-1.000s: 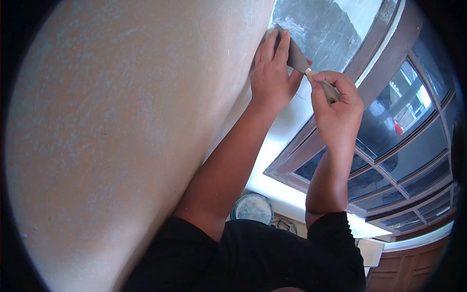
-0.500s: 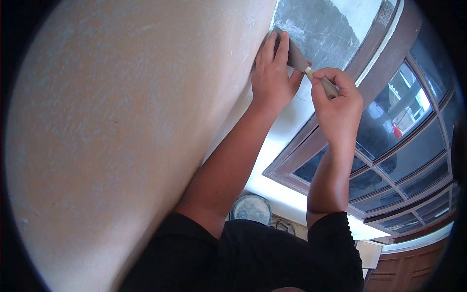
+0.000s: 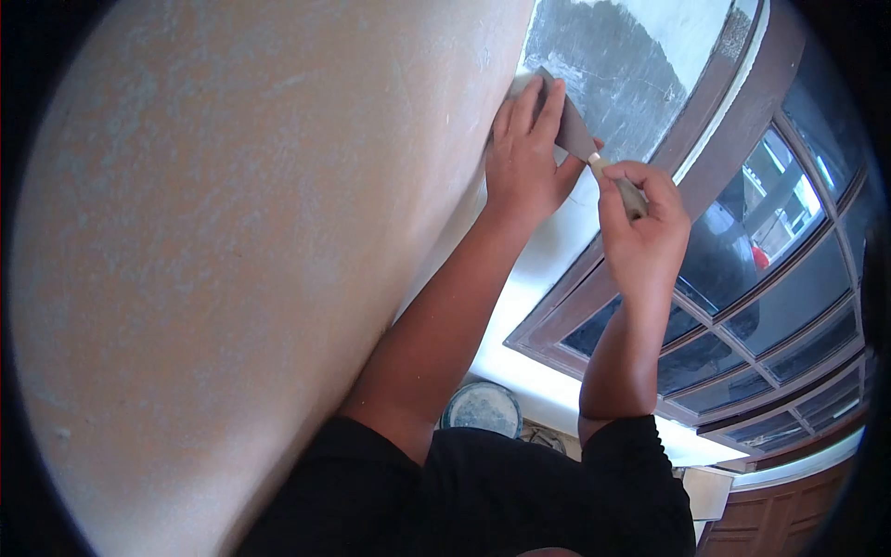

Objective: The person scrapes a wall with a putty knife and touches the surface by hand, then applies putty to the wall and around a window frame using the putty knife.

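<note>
A putty knife (image 3: 577,136) with a grey tapering blade and a pale handle lies against the wall near the corner. My right hand (image 3: 647,215) is closed around its handle, thumb and index finger near the neck. My left hand (image 3: 529,162) is on the blade, its fingers stretched over the face and its thumb passing behind the lower part. The blade's far end meets a grey patch (image 3: 603,70) of filler or plaster on the white wall. Part of the blade's left edge is hidden by my left fingers.
A large tan, mottled wall (image 3: 232,232) runs close along my left side. To the right is a brown-framed window (image 3: 761,325) with several panes. A round bucket or tub (image 3: 483,410) with a whitish top stands below, behind my body. A brown wooden panel (image 3: 780,506) is at lower right.
Both hands and the putty knife have shifted slightly downward in view, and the grip looks the same. The camera view has tilted a little.
</note>
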### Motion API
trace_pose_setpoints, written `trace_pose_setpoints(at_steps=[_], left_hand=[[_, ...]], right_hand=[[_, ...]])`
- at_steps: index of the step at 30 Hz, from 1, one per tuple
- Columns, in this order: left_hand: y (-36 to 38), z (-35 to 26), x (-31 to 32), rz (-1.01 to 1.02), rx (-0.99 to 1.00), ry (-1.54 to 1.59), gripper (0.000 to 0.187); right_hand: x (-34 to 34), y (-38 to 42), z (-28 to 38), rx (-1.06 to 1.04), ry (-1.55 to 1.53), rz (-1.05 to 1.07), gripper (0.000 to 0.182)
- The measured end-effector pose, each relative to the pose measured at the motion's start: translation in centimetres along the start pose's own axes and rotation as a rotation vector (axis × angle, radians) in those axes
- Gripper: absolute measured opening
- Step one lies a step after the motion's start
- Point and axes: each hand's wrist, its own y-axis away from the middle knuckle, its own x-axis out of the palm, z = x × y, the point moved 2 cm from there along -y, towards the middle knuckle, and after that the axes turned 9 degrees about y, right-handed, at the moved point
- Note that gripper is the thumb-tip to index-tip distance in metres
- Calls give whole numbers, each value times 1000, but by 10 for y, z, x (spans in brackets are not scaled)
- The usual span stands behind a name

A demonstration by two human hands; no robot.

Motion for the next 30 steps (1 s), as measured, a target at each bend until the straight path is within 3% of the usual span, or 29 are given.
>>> trace_pose_setpoints(at_steps=[8,10,19,30], left_hand=[[-5,3,2,9,1,38,76],[-4,5,1,-33,14,44,75],[-3,7,2,-82,77,31,71],[-2,4,1,-46,-3,61,72]], right_hand=[[2,2,7,-58,15,-31,11],[6,2,3,41,-14,-13,12],[1,4,3,44,-84,-3,10],[5,-2,3,38,-65,7,10]])
